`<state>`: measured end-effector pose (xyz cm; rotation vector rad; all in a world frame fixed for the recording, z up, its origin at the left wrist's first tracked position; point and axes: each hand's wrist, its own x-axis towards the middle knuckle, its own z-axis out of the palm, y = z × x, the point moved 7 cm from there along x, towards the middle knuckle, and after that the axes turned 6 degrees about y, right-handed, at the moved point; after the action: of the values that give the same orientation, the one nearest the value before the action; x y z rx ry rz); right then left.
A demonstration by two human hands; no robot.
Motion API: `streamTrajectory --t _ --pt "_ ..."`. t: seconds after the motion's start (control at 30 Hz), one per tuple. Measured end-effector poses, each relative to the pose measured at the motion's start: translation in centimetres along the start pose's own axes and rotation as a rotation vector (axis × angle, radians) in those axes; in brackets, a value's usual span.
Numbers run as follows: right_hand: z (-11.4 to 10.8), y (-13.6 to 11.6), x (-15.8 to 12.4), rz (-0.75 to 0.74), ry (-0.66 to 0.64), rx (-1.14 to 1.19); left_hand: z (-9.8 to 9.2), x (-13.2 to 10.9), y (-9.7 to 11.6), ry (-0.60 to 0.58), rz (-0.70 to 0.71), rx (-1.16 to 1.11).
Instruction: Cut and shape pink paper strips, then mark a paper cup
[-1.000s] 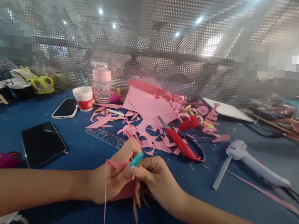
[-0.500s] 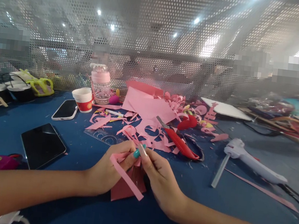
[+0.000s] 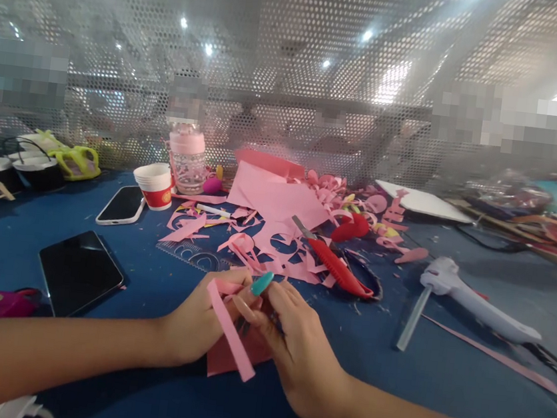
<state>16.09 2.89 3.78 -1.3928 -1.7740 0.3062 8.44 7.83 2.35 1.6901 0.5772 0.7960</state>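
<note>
My left hand (image 3: 198, 317) is closed on a pink paper strip (image 3: 233, 341); the strip bends over its fingers and one end hangs free toward me. Fingertip to fingertip with it, my right hand (image 3: 300, 346) is closed around the part of the strip between the hands, its thumb reaching across to the left thumb. What lies right under the fingertips is mostly hidden. Below both hands, a darker pink sheet (image 3: 234, 355) rests on the blue table. Just beyond the fingers is a pile of pink paper scraps (image 3: 285, 263).
Red-handled scissors (image 3: 339, 266) and a glue gun (image 3: 484, 303) lie to the right. To the left are a dark phone (image 3: 80, 273), a white-edged phone (image 3: 122, 206), stacked paper cups (image 3: 154, 187) and a pink-lidded bottle (image 3: 186, 158). A perforated screen (image 3: 294, 70) stands behind.
My right thumb has slid down and left over the left thumb, and the right fingers are more curled. The strip's hanging end has shifted slightly left. The left hand stays nearly in place.
</note>
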Motion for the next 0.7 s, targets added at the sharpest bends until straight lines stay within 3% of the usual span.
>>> streamTrajectory --t 0.1,0.3,0.53,0.7 --pt "-0.1 -0.5 0.1 -0.065 0.008 0.012 0.1 -0.1 0.5 -0.020 0.057 0.010" --pt "0.2 0.6 0.3 0.075 0.005 0.172 0.0 -0.2 -0.8 0.006 -0.082 -0.208" --pt "0.5 1.6 0.2 0.157 -0.019 0.360 -0.8 0.0 -0.4 0.091 -0.014 -0.193" --pt "0.6 2.0 0.3 0.192 -0.026 0.442 -1.6 0.2 -1.3 0.176 -0.055 -0.202"
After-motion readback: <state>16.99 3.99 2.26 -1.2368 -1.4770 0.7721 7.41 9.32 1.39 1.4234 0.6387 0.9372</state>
